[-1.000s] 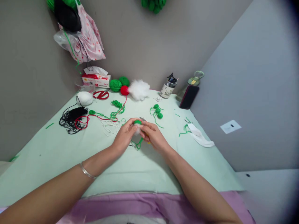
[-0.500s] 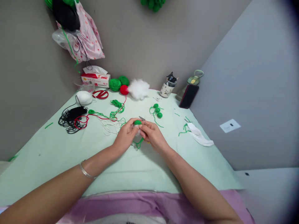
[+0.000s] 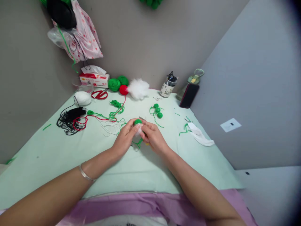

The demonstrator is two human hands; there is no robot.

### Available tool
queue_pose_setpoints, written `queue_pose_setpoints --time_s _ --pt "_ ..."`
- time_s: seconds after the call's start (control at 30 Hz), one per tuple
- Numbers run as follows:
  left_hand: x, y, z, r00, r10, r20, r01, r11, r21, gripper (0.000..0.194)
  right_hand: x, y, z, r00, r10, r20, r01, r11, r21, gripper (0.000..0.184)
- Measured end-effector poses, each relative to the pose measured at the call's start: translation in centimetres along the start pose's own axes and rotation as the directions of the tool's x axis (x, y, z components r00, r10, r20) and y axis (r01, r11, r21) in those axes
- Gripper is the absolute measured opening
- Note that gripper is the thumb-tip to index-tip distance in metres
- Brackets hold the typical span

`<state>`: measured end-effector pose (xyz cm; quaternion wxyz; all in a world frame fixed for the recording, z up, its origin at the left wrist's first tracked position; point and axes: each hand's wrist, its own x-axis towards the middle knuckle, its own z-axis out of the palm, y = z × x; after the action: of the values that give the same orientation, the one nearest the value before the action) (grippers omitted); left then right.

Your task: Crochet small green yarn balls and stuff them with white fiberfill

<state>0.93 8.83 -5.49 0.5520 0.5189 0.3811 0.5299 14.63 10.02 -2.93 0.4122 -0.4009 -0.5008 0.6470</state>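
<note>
Between my two hands is a small green crocheted piece [image 3: 137, 121] with white stuffing [image 3: 138, 130] at its lower side. My left hand [image 3: 126, 135] is closed around the piece from the left, its thumb against the stuffing. My right hand [image 3: 153, 135] pinches at the piece's right side and holds a slim metal crochet hook [image 3: 146, 121] upright; a yellow end shows below the fingers. A grey pointed metal tip [image 3: 141, 118] also sticks out by the right fingertips; the rest of that tool is hidden. Green yarn [image 3: 138, 144] hangs beneath the hands.
Left of the hands lie black yarn [image 3: 74, 116], red scissors [image 3: 100, 94] and a white yarn ball [image 3: 82, 98]. Behind are green yarn balls [image 3: 114, 84], a red ball [image 3: 123, 89] and stuffing fluff [image 3: 138, 89]. Small green balls [image 3: 159, 115], a phone [image 3: 189, 95] and white cloth [image 3: 200, 135] are rightward.
The fingers have shifted slightly on the piece, and more white stuffing shows below the green part. The grey metal tip now shows less. The whole view has shifted a little.
</note>
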Motion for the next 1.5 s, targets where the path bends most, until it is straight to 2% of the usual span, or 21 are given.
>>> queue_pose_setpoints --time_s 0.13,0.27,0.33,0.4,0.47,0.53,0.57,0.63,0.7,0.77,1.0,1.33,1.4,1.5 --pt "0.1 0.3 -0.1 1.0 0.009 -0.022 -0.007 0.998 0.067 0.029 -0.4 -0.4 0.0 1.0 -0.025 0.013 0.027 0.996 -0.091 0.029" --pt "0.5 0.4 -0.2 0.999 0.017 -0.035 -0.014 0.997 0.081 0.025 -0.6 -0.8 -0.3 0.997 -0.049 0.055 0.062 0.963 -0.264 0.028" --pt "0.8 0.4 -0.4 0.998 0.016 -0.052 -0.012 0.997 0.072 0.026 -0.7 -0.9 -0.5 0.996 -0.072 0.052 0.086 0.938 -0.337 0.021" --pt "1.2 0.3 -0.9 0.995 0.016 -0.094 -0.01 0.998 0.061 0.027 -0.8 -0.9 -0.7 0.987 -0.16 -0.013 0.139 0.891 -0.433 0.021" --pt "1.5 0.4 -1.5 0.992 0.003 -0.126 0.004 0.999 0.054 0.028 -1.0 -1.1 -1.1 0.955 -0.287 -0.075 0.198 0.804 -0.561 0.026" --pt "1.6 0.7 -1.9 0.992 -0.021 -0.123 0.029 0.998 0.06 0.031 -1.2 -1.3 -1.5 0.932 -0.356 -0.075 0.239 0.754 -0.611 0.026" --pt "1.5 0.9 -2.0 0.993 -0.032 -0.112 0.04 0.997 0.07 0.032 -1.2 -1.4 -1.6 0.933 -0.354 -0.062 0.253 0.768 -0.588 0.028" --pt "1.3 1.3 -2.0 0.995 -0.045 -0.085 0.054 0.994 0.099 0.033 -1.3 -1.7 -1.8 0.956 -0.293 -0.033 0.247 0.856 -0.454 0.031" --pt "1.0 1.5 -1.8 0.997 -0.052 -0.055 0.059 0.989 0.134 0.031 -1.4 -2.0 -1.7 0.982 -0.188 0.009 0.182 0.938 -0.296 0.032" --pt "0.7 1.7 -1.6 0.998 -0.055 -0.027 0.059 0.983 0.174 0.028 -1.5 -2.2 -1.5 0.994 -0.095 0.06 0.107 0.968 -0.225 0.03" --pt "0.2 1.2 -1.4 0.999 -0.033 0.026 0.022 0.946 0.322 0.028 -1.5 -2.2 -0.8 0.985 0.079 0.156 -0.053 0.985 -0.162 0.024" --pt "0.3 0.2 -1.7 0.999 0.029 0.028 -0.039 0.856 0.516 0.028 -0.8 -1.4 -1.1 0.97 0.176 0.169 -0.191 0.979 0.077 0.019" --pt "0.2 0.2 -1.6 0.999 0.032 0.03 -0.043 0.837 0.545 0.029 -0.5 -1.3 -1.3 0.972 0.181 0.152 -0.198 0.974 0.109 0.019" --pt "-0.3 0.1 -1.0 0.998 0.011 0.063 -0.045 0.819 0.572 0.028 0.0 -1.7 -2.2 0.99 0.128 0.068 -0.137 0.978 0.155 0.016"
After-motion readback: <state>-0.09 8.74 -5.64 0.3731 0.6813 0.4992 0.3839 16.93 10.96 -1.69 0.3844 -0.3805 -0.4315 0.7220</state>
